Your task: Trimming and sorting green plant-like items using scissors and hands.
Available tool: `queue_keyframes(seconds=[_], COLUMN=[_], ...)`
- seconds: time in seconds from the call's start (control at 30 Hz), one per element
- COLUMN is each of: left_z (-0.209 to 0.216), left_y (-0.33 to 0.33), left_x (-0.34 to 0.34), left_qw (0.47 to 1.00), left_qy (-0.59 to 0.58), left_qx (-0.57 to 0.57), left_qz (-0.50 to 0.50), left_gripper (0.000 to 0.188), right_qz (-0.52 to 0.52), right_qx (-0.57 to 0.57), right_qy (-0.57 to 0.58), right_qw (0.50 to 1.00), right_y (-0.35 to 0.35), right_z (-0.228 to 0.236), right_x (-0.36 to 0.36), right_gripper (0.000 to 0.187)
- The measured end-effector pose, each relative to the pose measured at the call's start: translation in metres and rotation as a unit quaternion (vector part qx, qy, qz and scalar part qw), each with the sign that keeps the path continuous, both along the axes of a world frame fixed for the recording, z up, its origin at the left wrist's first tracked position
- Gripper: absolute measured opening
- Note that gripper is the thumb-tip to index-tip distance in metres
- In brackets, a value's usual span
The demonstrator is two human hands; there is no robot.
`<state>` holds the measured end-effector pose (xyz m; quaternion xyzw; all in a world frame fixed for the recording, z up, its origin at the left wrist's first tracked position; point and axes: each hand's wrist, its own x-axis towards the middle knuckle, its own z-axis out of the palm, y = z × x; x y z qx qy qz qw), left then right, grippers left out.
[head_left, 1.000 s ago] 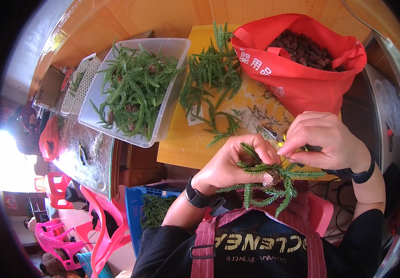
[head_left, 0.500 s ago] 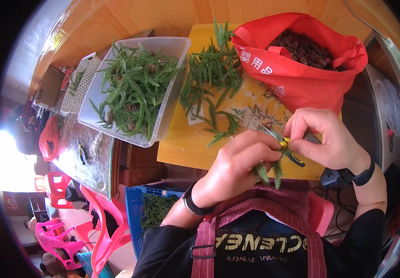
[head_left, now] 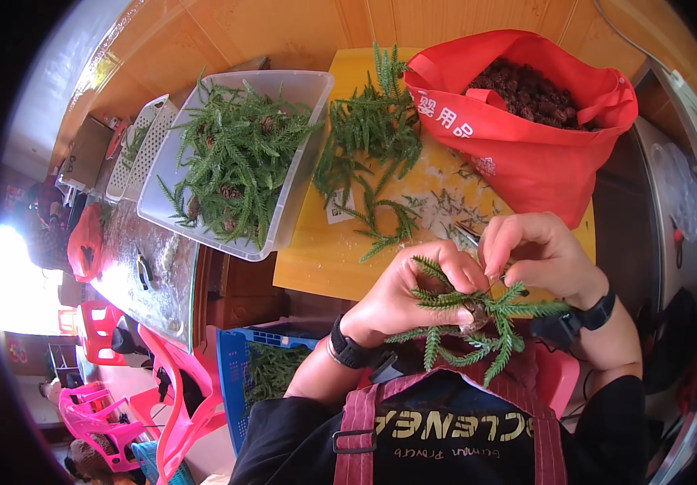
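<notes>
My left hand is closed on an artificial pine sprig, whose green needled branches spread out below and beside my fingers. A brownish lump, perhaps a pine cone, sits at the sprig's middle by my left thumb. Fingers of my right hand pinch together at the sprig's centre, where a thin wire-like strand seems to show. Just beyond my fingertips, the metal jaws of a pair of pliers stick out; my hands hide the handles.
Pine sprigs and cones fill a clear plastic bin at the left. Loose sprigs and clippings lie on the yellow board. A red bag of pine cones stands at the far right. Below left is a blue crate of greenery.
The sprig has come up and turned, its branches now fanned out in view. The pliers' yellow-and-black handles, visible between my hands before, are now hidden. Both hands have shifted slightly.
</notes>
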<state>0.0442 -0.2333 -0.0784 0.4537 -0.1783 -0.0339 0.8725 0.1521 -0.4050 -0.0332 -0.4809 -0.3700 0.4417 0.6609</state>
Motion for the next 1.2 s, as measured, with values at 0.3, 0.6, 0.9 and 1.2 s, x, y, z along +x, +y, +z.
queue_keyframes(seconds=[0.3,0.6,0.9,1.2], left_z=[0.001,0.015,0.013,0.015], left_y=[0.002,-0.004,-0.009,-0.019], left_x=[-0.002,-0.004,-0.01,-0.021], left_qw=[0.996,0.806,0.819,0.731], left_qy=[0.071,-0.191,-0.205,-0.262], left_qx=[-0.058,0.452,0.396,0.476], left_qz=[-0.013,0.33,0.361,0.413], left_gripper=[0.024,0.025,0.028,0.032], right_qz=[-0.056,-0.206,-0.245,-0.364], right_qx=[0.147,0.004,-0.005,0.065], right_qy=[0.112,-0.066,-0.141,-0.235], right_qw=[0.981,0.976,0.959,0.899], right_y=[0.02,0.013,0.008,0.015], right_z=[-0.023,-0.015,-0.014,-0.026], right_x=[-0.019,-0.014,-0.036,-0.053], right_gripper=[0.014,0.022,0.009,0.011])
